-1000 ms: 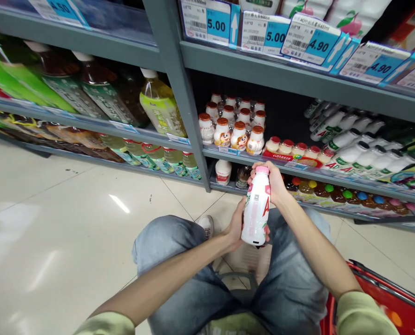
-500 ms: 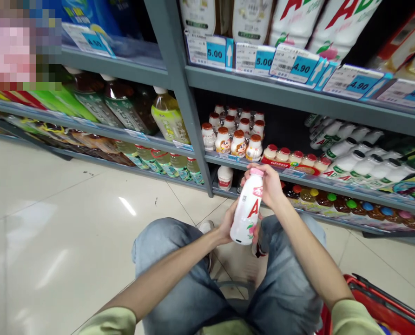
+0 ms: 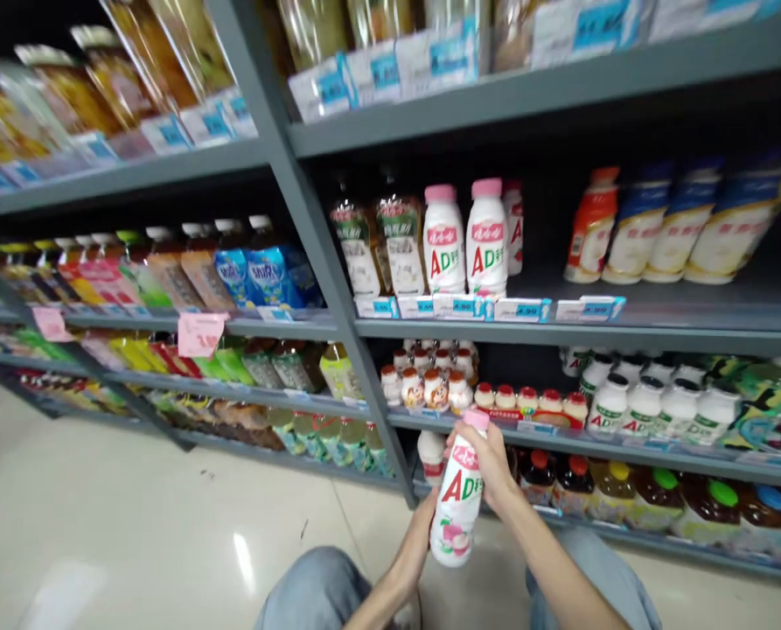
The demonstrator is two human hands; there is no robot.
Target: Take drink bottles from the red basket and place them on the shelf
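Both my hands hold a white milk drink bottle (image 3: 457, 503) with a pink cap, red and green letters and a pink fruit picture on its label. It leans a little, cap up and away from me. My right hand (image 3: 485, 451) wraps round the bottle just under the cap. Low on the bottle's left side, my left hand (image 3: 422, 529) grips it, most of its fingers hidden behind. Two bottles of the same look, one of them this white bottle (image 3: 487, 241), stand upright on the middle shelf (image 3: 626, 324) ahead, with price tags under them.
Small red-capped bottles (image 3: 527, 404) and white dark-capped bottles (image 3: 645, 407) line the lower shelf. Below stand drinks with coloured caps (image 3: 665, 494). Orange and blue-topped bottles (image 3: 652, 219) are at the right of the middle shelf. A grey upright post (image 3: 324, 254) divides the shelving. Pale floor tiles (image 3: 167, 525) lie at the left.
My view has tilted up, bringing the middle and upper shelves into sight. The bottle stays in both hands and has turned so that more of its label faces me.
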